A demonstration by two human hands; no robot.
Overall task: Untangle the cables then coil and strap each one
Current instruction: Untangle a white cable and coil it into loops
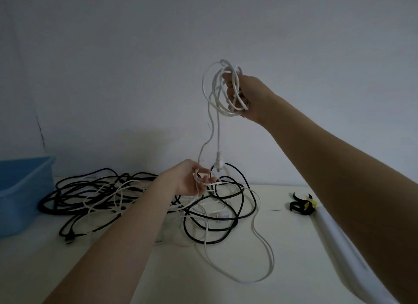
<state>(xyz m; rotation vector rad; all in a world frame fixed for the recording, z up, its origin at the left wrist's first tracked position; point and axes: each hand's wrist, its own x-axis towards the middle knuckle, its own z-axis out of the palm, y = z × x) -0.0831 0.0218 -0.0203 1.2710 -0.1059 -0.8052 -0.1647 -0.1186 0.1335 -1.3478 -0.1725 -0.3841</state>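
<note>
A long loop of white cable (263,256) lies nearest on the table (294,247), running back into a tangle of black cables (95,197) and thin white ones. Over the tangle, the left hand (192,179) pinches a white strand in curled fingers. Black straps (299,205) lie to the right, a blue bin (22,190) at the far left. Raised before the wall, the right hand (244,95) grips several coiled white loops.

Blue plastic bin (21,190) on white table (294,247), far left edge. Pale wall (135,66) behind, thin dark crack at left.
</note>
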